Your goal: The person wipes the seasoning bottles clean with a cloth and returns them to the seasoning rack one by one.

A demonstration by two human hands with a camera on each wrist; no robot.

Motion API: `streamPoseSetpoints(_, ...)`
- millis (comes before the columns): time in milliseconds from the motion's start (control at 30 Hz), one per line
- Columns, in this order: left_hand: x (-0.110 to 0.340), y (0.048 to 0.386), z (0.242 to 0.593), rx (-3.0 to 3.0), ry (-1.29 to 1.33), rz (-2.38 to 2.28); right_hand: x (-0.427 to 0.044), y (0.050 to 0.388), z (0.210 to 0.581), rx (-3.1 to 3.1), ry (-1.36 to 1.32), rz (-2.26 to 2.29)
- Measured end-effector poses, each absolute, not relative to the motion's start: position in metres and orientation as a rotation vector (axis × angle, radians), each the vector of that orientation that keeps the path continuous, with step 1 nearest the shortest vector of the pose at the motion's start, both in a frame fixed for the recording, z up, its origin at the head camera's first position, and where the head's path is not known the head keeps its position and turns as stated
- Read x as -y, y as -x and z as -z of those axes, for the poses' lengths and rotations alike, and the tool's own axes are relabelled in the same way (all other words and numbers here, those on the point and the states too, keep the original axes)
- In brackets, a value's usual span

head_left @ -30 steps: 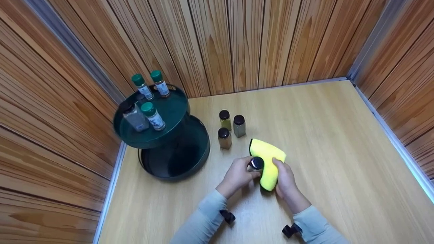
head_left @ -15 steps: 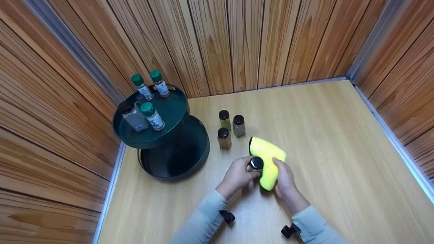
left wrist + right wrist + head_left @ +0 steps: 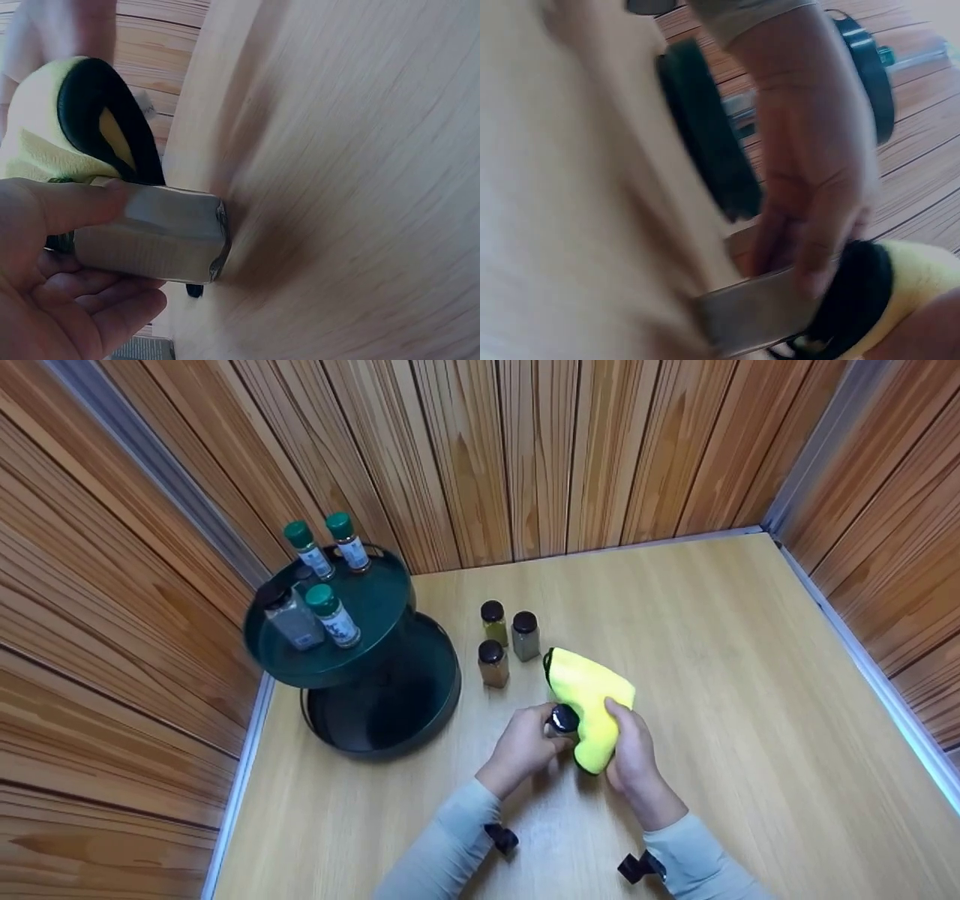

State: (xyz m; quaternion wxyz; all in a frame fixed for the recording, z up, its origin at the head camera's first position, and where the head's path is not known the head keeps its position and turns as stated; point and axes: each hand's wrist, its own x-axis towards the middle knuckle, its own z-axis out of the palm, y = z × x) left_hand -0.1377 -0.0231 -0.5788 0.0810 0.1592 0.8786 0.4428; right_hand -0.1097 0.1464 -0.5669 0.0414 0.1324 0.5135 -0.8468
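My left hand (image 3: 521, 750) grips a clear, square-sided spice jar with a black lid (image 3: 563, 718) just above the table. In the left wrist view, thumb and fingers pinch the sides of this jar (image 3: 154, 232), and its base points at the wood. My right hand (image 3: 636, 757) holds a folded yellow cloth (image 3: 596, 697) with dark edging, thumb on top. The cloth lies against the right side of the jar near its lid; the right fingers beneath it are hidden. Its dark border (image 3: 859, 292) shows next to the jar in the right wrist view.
Three black-lidded jars, one yellowish (image 3: 493, 624), one grey (image 3: 526, 637) and one brown (image 3: 493, 664), stand beyond my left hand. A dark green two-tier round rack (image 3: 371, 604) is at left, with several bottles on its upper tier. Wood-panelled walls (image 3: 480, 472) enclose the table.
The cloth has shifted slightly away from me, its far corner now higher in view, and my right hand has moved with it. The left hand still holds the jar in nearly the same place.
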Motion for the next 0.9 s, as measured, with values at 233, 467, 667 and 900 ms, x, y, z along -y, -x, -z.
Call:
streamPoseSetpoints(233, 0.022, 0.138, 0.576, -2.614, -0.419, -1.277, -0.146, 0.112, 0.596, -1.645, -0.522, 2.435)
streamPoseSetpoints(467, 0.020, 0.137, 0.577, -2.599, -0.411, -1.289, -0.152, 0.112, 0.570, -1.528, -0.530, 2.462)
streamPoseSetpoints(667, 0.021, 0.139, 0.577, -2.625, -0.450, -1.299, -0.160, 0.113, 0.556, -1.527, -0.412, 2.530)
streamPoseSetpoints(900, 0.024, 0.141, 0.577, -2.601, -0.492, -1.236, -0.165, 0.118, 0.560, -1.517, -0.391, 2.582)
